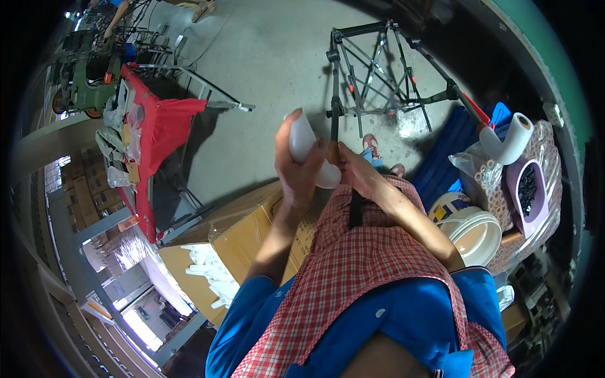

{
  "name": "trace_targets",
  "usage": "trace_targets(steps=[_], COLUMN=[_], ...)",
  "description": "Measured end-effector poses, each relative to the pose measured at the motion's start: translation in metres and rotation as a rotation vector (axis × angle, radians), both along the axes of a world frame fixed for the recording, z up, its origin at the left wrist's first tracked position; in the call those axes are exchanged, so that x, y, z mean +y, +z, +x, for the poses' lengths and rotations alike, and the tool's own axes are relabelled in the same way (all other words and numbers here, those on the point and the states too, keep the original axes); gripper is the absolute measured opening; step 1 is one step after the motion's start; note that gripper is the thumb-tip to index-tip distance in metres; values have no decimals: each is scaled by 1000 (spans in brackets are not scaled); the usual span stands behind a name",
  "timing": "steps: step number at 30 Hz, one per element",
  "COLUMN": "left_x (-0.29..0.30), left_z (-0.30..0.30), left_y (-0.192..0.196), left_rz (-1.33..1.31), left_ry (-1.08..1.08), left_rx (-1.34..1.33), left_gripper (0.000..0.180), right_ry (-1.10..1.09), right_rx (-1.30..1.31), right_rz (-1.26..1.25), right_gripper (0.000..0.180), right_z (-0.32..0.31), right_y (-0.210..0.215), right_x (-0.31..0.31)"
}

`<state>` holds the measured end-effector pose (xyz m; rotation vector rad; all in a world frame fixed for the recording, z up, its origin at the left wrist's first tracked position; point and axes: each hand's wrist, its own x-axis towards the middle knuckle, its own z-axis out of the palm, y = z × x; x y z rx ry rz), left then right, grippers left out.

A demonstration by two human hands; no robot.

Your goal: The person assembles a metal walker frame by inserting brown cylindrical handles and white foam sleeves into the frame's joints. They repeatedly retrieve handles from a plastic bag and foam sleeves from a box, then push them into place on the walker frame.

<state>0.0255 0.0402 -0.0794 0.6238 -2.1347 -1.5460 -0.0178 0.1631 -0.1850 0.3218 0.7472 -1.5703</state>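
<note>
My left hand (294, 167) is wrapped round a smooth, whitish, elongated plastic piece (302, 138), its thumb and fingers on opposite sides. The piece's rounded lower end shows below the fingers. Beside it, my right hand (356, 169) is closed at the near end of a black leg (335, 110). That leg belongs to a black folding frame (384, 104) with crossed struts, standing on the floor in front of me. My fingers partly hide the leg's end.
An open cardboard box (242, 236) with white plastic parts (213, 271) stands at left. Beyond it, red fabric (167, 132) hangs on a metal stand. At right are a white bucket (474, 236), a purple basin (515, 189) of small black parts, a white roll (518, 135) and blue bundles (444, 145).
</note>
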Motion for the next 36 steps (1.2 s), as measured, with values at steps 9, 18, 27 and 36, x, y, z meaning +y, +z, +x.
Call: trace_targets(steps=[9,18,27,36], left_x=[51,28,-17,-40], left_z=[42,67,100,20], left_y=[-52,-48,-155,-246], left_rz=[376,308,708,646], left_ry=[198,-105,209,2], left_rx=[151,67,-103,-386], left_gripper=[81,68,52,61], right_ry=[103,515,308,425], right_rx=[99,1616,1431,1076], right_rz=[-101,65,-418,317], right_gripper=[41,73,80,64], right_z=[-1,-137,-145,-117], right_y=[-17,131,152,-70], right_x=[6,-22,-74,93])
